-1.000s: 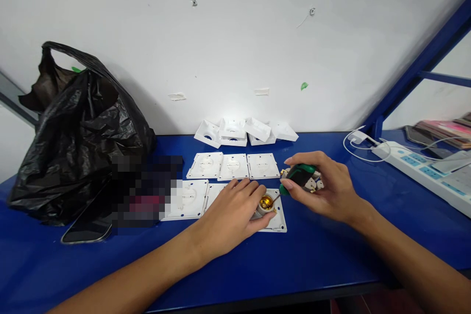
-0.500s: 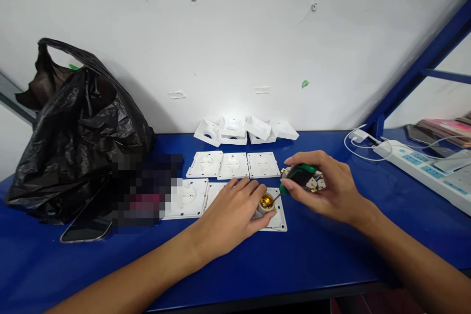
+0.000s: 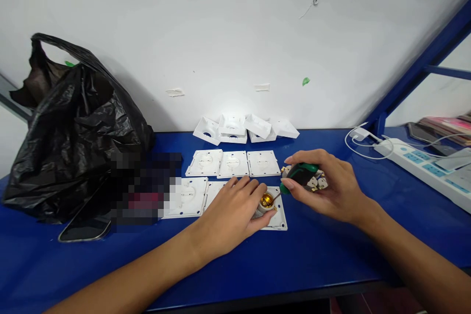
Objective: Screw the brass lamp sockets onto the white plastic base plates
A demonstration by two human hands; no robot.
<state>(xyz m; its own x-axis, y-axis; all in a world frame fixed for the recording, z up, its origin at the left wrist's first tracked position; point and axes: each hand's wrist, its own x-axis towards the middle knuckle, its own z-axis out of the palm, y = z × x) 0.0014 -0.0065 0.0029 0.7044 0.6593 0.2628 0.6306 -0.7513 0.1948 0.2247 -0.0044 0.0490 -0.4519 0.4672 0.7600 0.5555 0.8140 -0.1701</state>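
My left hand is closed round a white lamp socket with a brass-coloured inside, keeping it on a square white base plate. In my right hand is a screwdriver with a green and black handle, gripped between thumb and fingers. Its thin shaft slants down to the left, and the tip reaches into the socket's mouth. Several small white and brass parts lie behind the right hand, partly hidden by it. More white base plates lie in two rows, some partly covered by my left hand.
White square covers are piled against the wall. At the left stand a black plastic bag and a phone, beside a blurred patch. A power strip with white cables lies at the right, near a blue metal frame.
The view has shifted very slightly. Both hands, the socket and the screwdriver stay almost in the same place, with the tip still in the socket.
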